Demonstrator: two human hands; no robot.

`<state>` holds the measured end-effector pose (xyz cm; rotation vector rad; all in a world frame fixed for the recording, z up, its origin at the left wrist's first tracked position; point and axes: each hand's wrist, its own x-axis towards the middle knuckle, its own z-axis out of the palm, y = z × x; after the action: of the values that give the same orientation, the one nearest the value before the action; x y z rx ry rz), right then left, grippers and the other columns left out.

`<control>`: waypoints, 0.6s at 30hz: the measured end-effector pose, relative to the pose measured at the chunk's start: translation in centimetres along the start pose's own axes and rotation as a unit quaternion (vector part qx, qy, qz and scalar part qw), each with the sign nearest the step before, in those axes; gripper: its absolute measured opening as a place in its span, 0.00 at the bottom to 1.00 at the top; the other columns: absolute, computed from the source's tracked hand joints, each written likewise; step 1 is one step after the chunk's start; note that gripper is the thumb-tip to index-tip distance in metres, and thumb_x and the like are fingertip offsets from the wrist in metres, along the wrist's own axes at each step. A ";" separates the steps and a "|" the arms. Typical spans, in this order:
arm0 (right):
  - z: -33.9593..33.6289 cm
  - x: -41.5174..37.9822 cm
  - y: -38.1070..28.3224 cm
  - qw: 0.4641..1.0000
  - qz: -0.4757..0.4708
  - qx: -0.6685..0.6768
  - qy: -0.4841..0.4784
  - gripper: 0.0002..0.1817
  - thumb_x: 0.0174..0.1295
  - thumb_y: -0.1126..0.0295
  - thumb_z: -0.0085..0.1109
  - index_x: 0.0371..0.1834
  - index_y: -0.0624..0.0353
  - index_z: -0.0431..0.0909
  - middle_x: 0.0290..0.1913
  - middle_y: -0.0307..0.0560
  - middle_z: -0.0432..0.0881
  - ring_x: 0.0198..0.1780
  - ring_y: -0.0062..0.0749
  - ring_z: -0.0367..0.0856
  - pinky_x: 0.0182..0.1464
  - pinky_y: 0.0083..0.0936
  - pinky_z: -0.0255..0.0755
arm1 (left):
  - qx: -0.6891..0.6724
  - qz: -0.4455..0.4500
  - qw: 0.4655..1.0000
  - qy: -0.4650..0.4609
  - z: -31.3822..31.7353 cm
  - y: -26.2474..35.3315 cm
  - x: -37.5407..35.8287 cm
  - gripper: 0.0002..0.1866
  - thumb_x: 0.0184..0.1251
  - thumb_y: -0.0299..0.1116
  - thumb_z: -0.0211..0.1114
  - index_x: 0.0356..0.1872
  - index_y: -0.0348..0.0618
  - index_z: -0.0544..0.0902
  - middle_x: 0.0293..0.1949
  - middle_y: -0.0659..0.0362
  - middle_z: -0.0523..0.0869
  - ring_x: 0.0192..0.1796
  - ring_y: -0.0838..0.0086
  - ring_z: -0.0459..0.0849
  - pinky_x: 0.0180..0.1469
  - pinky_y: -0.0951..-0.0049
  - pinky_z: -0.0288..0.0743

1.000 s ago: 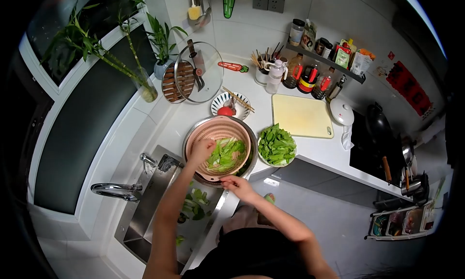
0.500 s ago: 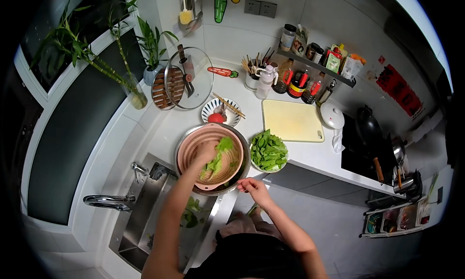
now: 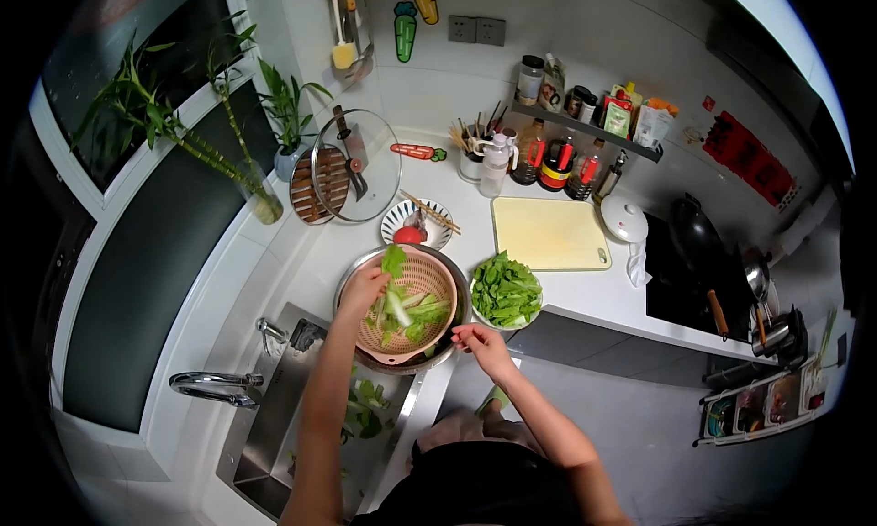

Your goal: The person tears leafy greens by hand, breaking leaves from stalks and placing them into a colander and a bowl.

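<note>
A leafy green piece (image 3: 394, 260) is pinched in my left hand (image 3: 364, 290), raised over the left side of a pink colander (image 3: 437, 274). More green leaves with pale stalks (image 3: 416, 314) lie in the colander, which sits tilted inside a metal bowl (image 3: 467, 298). My right hand (image 3: 484, 348) has its fingers curled together at the bowl's lower right rim; whether they grip anything is hidden. Just right of the bowl stands a plate heaped with green leaves (image 3: 507, 290).
A sink (image 3: 274, 435) with loose leaves and a faucet (image 3: 215, 384) lies at lower left. Behind the bowl is a striped plate (image 3: 440, 223) with a tomato (image 3: 407, 236) and chopsticks. A cutting board (image 3: 548, 234) and wok (image 3: 694, 225) stand to the right.
My left hand has risen out of the colander and shifted left, with the leaf in its fingers. More leaves now show in the colander. My right hand stays near the rim.
</note>
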<state>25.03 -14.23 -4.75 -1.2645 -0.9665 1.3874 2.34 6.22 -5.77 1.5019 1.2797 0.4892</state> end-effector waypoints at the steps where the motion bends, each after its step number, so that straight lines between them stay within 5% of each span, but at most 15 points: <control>1: -0.1 0.1 -0.4 0.999 -0.017 -0.012 0.025 0.13 0.70 0.69 0.49 0.50 0.64 0.77 0.40 0.40 0.82 0.40 0.20 0.76 0.48 0.20 0.70 | -0.113 0.035 0.993 -0.020 0.4 1.5 -0.8 0.13 0.67 0.35 0.58 0.43 0.35 0.82 0.38 0.57 0.85 0.33 0.75 0.83 0.37 0.76 0.76; 3: -1.1 0.5 -0.4 0.993 -0.065 -0.085 0.054 0.16 0.69 0.66 0.50 0.57 0.60 0.72 0.51 0.43 0.79 0.48 0.23 0.76 0.52 0.22 0.69 | -0.319 0.053 0.941 -0.102 1.6 5.2 -2.5 0.12 0.71 0.29 0.54 0.49 0.33 0.78 0.39 0.59 0.84 0.37 0.76 0.82 0.43 0.77 0.76; 7: -1.8 -1.1 -4.0 0.994 -0.083 -0.005 0.072 0.27 0.69 0.63 0.51 0.69 0.55 0.58 0.66 0.48 0.66 0.59 0.28 0.71 0.57 0.26 0.67 | -0.394 0.108 0.880 -0.241 6.7 9.0 -3.4 0.12 0.69 0.28 0.57 0.50 0.36 0.77 0.43 0.60 0.82 0.45 0.76 0.81 0.51 0.75 0.74; 12: -4.5 -4.7 -5.0 0.968 -0.203 -0.011 0.150 0.40 0.60 0.72 0.63 0.73 0.57 0.50 0.60 0.48 0.68 0.56 0.27 0.72 0.56 0.24 0.70 | -0.380 0.101 0.844 -0.363 15.6 12.0 -5.9 0.16 0.67 0.26 0.58 0.55 0.35 0.73 0.51 0.55 0.79 0.54 0.71 0.78 0.57 0.70 0.74; 15: -7.9 -8.2 -6.1 0.973 -0.165 0.013 0.162 0.32 0.62 0.74 0.60 0.70 0.61 0.58 0.46 0.43 0.80 0.39 0.23 0.80 0.39 0.17 0.73 | -0.352 0.087 0.845 -0.394 19.7 14.8 -8.9 0.18 0.67 0.25 0.58 0.56 0.34 0.71 0.54 0.53 0.78 0.56 0.69 0.78 0.58 0.68 0.74; 18: -11.1 -12.9 -6.6 0.966 -0.141 0.022 0.215 0.25 0.64 0.75 0.57 0.65 0.62 0.66 0.41 0.41 0.82 0.36 0.21 0.80 0.34 0.15 0.72 | -0.280 0.092 0.828 -0.477 23.1 17.8 -10.9 0.19 0.67 0.26 0.58 0.58 0.34 0.69 0.55 0.53 0.77 0.56 0.69 0.78 0.58 0.68 0.74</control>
<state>36.66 -26.23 2.76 -1.2695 -0.7698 0.8615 25.64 -11.39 4.86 1.0957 0.1622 0.1430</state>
